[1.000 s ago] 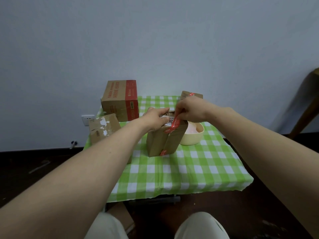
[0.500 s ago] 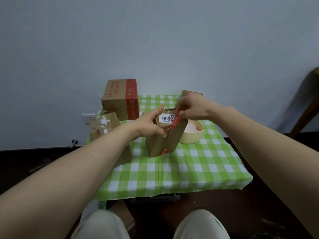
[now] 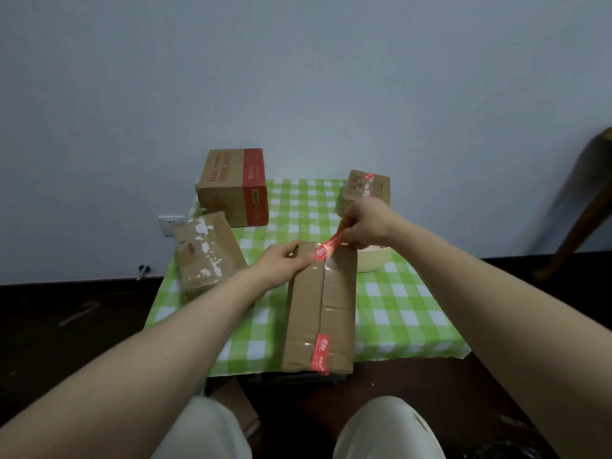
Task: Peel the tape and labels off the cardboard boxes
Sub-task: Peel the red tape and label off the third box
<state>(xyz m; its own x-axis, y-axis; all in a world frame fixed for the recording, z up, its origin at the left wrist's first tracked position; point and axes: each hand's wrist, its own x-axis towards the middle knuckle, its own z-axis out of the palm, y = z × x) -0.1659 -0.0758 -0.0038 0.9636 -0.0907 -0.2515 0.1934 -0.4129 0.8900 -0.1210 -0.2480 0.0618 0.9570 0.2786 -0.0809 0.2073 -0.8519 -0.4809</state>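
Red tape strip [image 3: 331, 245] pinched by right hand [image 3: 367, 223], lifted off box [image 3: 321, 306]; box pressed flat by left hand [image 3: 281, 265], nothing grasped.

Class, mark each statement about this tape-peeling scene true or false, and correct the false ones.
1. The right hand pinches a red tape strip lifted off the long cardboard box. True.
2. The left hand rests on the floor. False: it presses on that box's far end.
3. The tablecloth is green and white checked. True.
4. Only one box is on the table. False: a red-printed box and others are there too.
5. The cream bowl lies beside the long box. True.
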